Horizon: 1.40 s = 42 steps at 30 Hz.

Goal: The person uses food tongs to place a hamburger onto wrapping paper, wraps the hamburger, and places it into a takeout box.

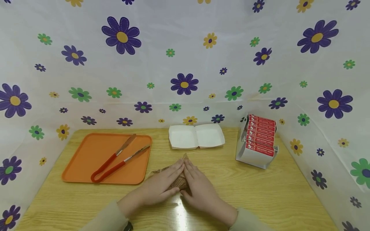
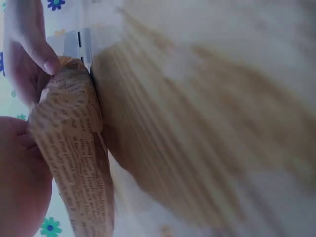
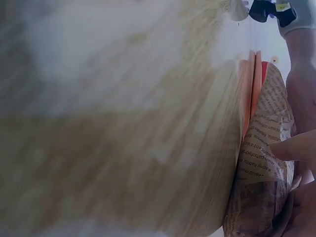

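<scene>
A brown wrapping paper (image 1: 180, 183) with printed text lies on the table, folded into a bundle; whatever is inside is hidden. My left hand (image 1: 162, 184) presses on its left side and my right hand (image 1: 200, 189) on its right, fingers extended and fingertips meeting at the far end in a peak. In the left wrist view the paper (image 2: 74, 138) looks creased and bulging between the hands. The right wrist view shows my right thumb (image 3: 291, 148) laid against the printed paper (image 3: 259, 163).
An orange tray (image 1: 86, 154) at left carries red-handled tongs (image 1: 111, 165). An opened white paper box (image 1: 183, 138) stands at the back middle. Back right, a holder (image 1: 254, 157) contains several red-and-white packets (image 1: 260, 131). A flower-patterned white sheet (image 1: 156, 38) surrounds the wooden table (image 1: 260, 195).
</scene>
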{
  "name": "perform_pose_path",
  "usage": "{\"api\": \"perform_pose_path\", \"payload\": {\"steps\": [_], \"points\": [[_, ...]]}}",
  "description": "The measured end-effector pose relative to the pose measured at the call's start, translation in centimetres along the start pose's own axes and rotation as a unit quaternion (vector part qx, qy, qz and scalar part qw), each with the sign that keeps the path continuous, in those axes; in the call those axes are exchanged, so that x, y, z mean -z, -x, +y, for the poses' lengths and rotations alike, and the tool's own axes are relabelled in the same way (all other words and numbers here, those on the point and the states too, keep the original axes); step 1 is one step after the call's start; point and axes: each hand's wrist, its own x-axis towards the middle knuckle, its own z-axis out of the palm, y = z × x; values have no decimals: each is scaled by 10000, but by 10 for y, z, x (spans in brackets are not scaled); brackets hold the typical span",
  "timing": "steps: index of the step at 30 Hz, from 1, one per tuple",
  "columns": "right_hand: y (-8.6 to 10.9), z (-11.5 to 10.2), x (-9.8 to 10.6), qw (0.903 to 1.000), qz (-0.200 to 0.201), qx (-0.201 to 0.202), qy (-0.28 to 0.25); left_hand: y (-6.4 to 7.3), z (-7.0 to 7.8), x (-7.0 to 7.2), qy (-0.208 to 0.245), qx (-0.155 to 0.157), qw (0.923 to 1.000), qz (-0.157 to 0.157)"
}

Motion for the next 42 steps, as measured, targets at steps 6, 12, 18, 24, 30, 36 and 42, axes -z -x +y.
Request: {"api": "perform_pose_path", "payload": {"steps": [6, 12, 18, 24, 30, 36, 42], "points": [[1, -1, 0, 9999, -80, 79, 77, 5, 5, -2, -1250, -51, 9916, -322], [4, 10, 3, 9989, -437, 158, -118, 3, 11, 0, -1157, 216, 9916, -530], [5, 26, 3, 9980, -492, 389, 58, -5, 7, -7, -1044, 187, 9929, -536], [5, 35, 4, 9967, -358, 533, 489, -15, -2, -12, -938, -24, 9944, -490], [6, 40, 7, 9950, -194, 680, 702, -20, -11, -14, -729, -208, 9964, -383], [4, 39, 9, 9948, -305, 713, 664, -9, -27, -5, -1264, -480, 9899, -434], [3, 38, 10, 9947, -279, 700, 700, 16, -42, 10, -2346, -1130, 9652, -232]]}}
